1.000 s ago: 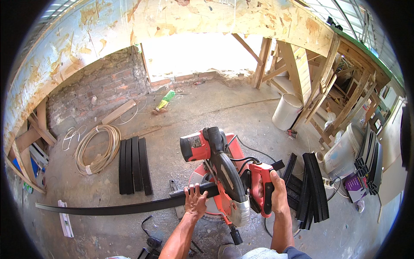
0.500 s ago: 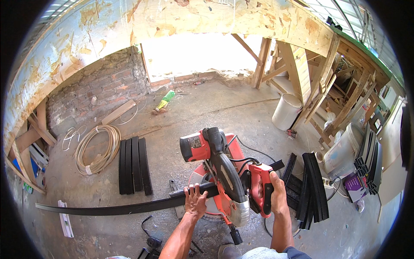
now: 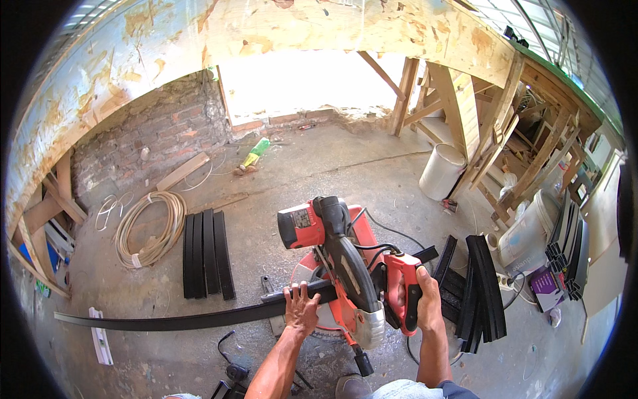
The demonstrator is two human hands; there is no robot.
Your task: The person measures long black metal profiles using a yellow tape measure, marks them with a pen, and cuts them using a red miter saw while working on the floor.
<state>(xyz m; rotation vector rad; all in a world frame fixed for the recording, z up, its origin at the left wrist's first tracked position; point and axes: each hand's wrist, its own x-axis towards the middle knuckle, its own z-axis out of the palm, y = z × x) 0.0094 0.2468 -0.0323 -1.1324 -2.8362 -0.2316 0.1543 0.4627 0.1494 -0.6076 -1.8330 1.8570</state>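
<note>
A red and black miter saw (image 3: 351,265) stands on the floor in front of me, its head low over a long black profile strip (image 3: 189,322). My left hand (image 3: 302,311) grips the strip just left of the blade guard, fingers over its far edge. From there the strip runs far out to the left. Its short right end (image 3: 426,254) shows beyond the saw. My right hand (image 3: 428,299) is wrapped round the saw's red handle (image 3: 403,286), thumb on top; the trigger is hidden. The blade's cutting edge is hidden behind the guard.
Several cut black strips (image 3: 209,256) lie at left, and more (image 3: 484,292) at right. A coiled hose (image 3: 151,229), a white level (image 3: 101,338) and a green bottle (image 3: 256,154) rest on the floor. White buckets (image 3: 442,173) and wooden supports (image 3: 495,126) stand at right.
</note>
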